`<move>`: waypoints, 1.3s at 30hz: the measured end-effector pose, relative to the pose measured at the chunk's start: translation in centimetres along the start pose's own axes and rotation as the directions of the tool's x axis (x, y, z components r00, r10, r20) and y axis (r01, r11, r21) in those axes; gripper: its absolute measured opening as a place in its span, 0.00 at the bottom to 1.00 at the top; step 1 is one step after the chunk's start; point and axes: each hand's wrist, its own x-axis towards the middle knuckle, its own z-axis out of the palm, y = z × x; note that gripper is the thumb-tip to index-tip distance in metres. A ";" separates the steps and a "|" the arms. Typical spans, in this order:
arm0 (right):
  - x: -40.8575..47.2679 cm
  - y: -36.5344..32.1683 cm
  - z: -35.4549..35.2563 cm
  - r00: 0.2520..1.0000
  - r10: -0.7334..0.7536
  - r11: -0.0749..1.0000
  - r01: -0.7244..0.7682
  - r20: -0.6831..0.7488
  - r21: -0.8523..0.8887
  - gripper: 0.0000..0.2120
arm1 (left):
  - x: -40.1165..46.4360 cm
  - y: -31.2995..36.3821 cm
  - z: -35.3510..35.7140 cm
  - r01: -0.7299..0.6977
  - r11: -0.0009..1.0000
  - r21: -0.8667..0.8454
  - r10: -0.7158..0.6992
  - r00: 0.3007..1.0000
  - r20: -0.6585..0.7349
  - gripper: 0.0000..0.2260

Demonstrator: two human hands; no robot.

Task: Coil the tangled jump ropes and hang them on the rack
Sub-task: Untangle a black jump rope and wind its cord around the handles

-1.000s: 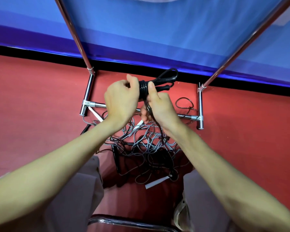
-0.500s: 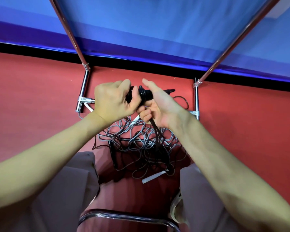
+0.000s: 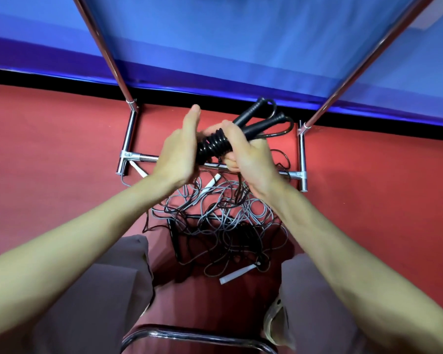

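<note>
pile [image 3: 215,226]: grey and black ropes tangled on floor before rack base [image 3: 138,157], three white handles | my right hand [image 3: 248,154] grips coiled black rope [image 3: 215,145] above pile, two handles up | left hand [image 3: 179,152] fingers straight against coil

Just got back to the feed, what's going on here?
A person is bundling a black jump rope. The right hand grips the wrapped bundle, its two handles sticking up and away; the left hand lies against its other side, fingers straight. More tangled ropes lie on the red floor by the chrome rack.
</note>
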 end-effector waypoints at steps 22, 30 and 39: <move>-0.2 1.0 1.3 0.946 0.324 0.925 -0.312 -0.023 0.216 0.17 | 1.5 -1.7 -0.7 -0.374 0.596 0.710 0.703 0.671 -0.237 0.17; 0.4 1.2 1.2 0.872 0.490 0.800 -0.441 -0.019 0.407 0.13 | 2.0 -3.0 -0.6 -0.434 0.438 0.787 0.824 0.544 -0.159 0.13; 0.8 0.6 -0.7 0.802 0.597 0.745 -0.559 0.013 0.364 0.15 | 1.5 -3.7 -0.6 -0.617 0.144 0.773 0.938 0.335 0.093 0.19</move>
